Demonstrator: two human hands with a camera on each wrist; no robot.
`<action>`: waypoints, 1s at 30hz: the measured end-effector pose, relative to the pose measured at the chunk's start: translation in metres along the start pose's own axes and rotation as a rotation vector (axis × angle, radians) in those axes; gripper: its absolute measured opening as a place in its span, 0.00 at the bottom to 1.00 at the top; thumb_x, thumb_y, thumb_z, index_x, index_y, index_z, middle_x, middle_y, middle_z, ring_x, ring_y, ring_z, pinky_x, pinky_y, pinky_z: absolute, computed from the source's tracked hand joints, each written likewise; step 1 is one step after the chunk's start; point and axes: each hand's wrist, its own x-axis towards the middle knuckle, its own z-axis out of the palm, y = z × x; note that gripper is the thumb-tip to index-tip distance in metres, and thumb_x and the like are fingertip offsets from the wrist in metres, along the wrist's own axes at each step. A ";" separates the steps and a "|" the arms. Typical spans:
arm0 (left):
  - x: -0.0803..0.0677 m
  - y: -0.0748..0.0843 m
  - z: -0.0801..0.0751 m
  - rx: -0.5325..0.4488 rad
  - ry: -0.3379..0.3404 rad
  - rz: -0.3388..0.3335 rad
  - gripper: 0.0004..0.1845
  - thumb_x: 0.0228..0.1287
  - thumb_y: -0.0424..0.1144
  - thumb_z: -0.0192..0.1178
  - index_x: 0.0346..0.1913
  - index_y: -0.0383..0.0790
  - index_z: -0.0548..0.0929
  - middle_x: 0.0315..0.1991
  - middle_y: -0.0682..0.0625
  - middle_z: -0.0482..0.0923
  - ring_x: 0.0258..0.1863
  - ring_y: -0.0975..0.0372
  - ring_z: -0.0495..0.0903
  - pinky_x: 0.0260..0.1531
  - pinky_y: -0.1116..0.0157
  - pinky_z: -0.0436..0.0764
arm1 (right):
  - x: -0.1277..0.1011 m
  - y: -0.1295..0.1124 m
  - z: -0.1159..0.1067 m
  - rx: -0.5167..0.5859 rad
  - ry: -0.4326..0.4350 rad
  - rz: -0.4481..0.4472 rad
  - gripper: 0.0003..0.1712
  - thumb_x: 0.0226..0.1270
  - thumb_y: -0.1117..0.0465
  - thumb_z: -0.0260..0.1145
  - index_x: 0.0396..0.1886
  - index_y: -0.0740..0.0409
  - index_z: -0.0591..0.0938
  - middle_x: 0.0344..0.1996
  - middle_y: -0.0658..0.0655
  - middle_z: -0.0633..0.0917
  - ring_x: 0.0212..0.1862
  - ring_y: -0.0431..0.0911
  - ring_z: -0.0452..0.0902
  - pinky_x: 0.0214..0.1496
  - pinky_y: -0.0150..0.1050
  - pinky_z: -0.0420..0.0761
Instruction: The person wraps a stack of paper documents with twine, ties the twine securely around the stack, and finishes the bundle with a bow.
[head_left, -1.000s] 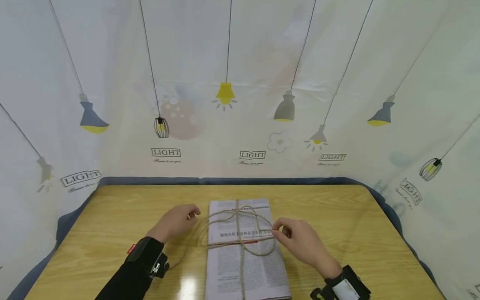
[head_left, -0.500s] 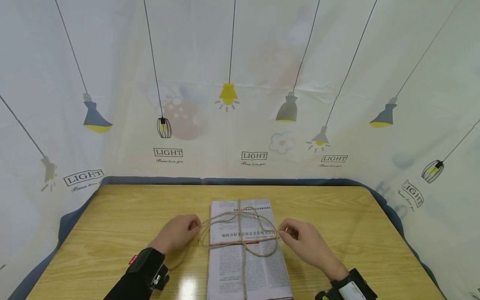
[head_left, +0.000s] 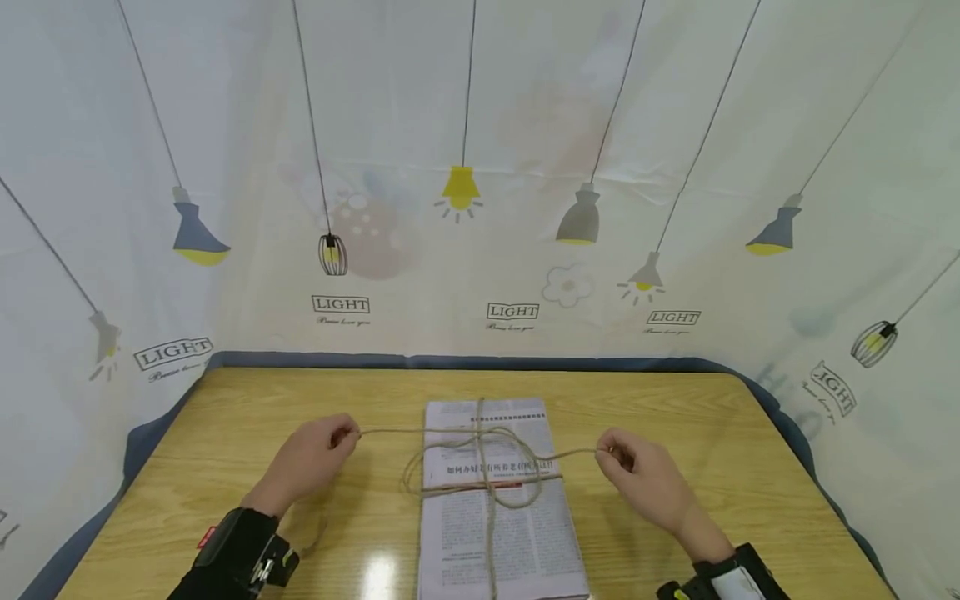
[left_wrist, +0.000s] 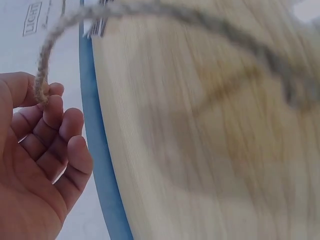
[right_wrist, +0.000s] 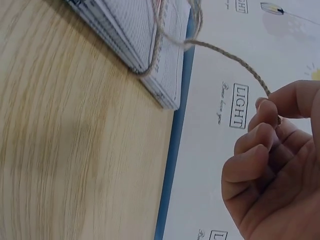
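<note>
Twine [head_left: 487, 446] crosses a stack of newspapers [head_left: 498, 500] lying mid-table [head_left: 225, 467], looped loosely at the crossing. Left hand [head_left: 307, 458] pinches one twine end left of the stack; right hand [head_left: 645, 483] pinches the other end to its right. Both ends run taut outward, hands well apart. Lamp-print curtain [head_left: 480, 167] behind.
</note>
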 end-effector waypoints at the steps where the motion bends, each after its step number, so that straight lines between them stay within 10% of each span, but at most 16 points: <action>1: -0.002 -0.003 -0.002 0.006 0.007 0.005 0.10 0.76 0.41 0.49 0.46 0.44 0.81 0.26 0.54 0.74 0.21 0.66 0.66 0.29 0.65 0.66 | 0.000 0.002 -0.002 -0.006 0.006 0.007 0.08 0.75 0.55 0.57 0.35 0.49 0.79 0.19 0.47 0.72 0.18 0.35 0.61 0.23 0.32 0.66; 20: -0.029 -0.046 -0.023 0.171 0.058 -0.112 0.09 0.72 0.38 0.48 0.34 0.45 0.77 0.23 0.52 0.68 0.22 0.63 0.62 0.29 0.60 0.60 | -0.013 0.044 -0.042 -0.088 0.071 0.197 0.14 0.77 0.51 0.54 0.46 0.56 0.78 0.20 0.51 0.72 0.18 0.39 0.62 0.23 0.35 0.65; 30: -0.032 -0.058 -0.023 0.182 -0.047 -0.160 0.09 0.72 0.38 0.49 0.40 0.43 0.80 0.29 0.52 0.74 0.25 0.61 0.66 0.30 0.59 0.63 | -0.011 0.073 -0.045 -0.218 0.082 0.240 0.16 0.76 0.53 0.55 0.48 0.61 0.80 0.22 0.54 0.79 0.18 0.40 0.65 0.22 0.35 0.66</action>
